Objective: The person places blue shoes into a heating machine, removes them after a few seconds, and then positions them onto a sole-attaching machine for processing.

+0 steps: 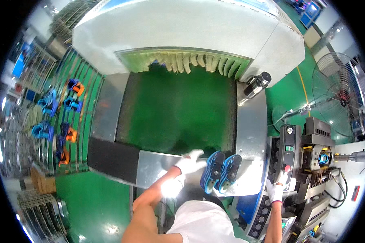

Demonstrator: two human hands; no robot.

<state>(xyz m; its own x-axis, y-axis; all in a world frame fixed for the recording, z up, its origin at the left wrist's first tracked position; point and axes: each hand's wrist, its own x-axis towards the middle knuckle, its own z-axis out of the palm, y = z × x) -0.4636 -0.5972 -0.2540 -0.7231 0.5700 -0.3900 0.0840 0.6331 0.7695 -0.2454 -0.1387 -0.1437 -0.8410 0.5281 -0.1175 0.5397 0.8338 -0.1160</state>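
Observation:
A pair of black and blue sandals stands side by side at the near edge of the machine's metal ledge; one is the left sandal, the other the right sandal. My left hand, in a white glove, is just left of them with fingers apart and holds nothing. Over to the right, my right hand, also gloved, reaches to a dark control panel, below its red button. Its thumb and fingers are spread; whether the fingertips touch the panel is hard to see.
Ahead, a green conveyor belt runs under a strip curtain into a white machine. A steel flask stands on the right ledge. Left, a slatted rack holds several sandals. A large fan and press machinery are at right.

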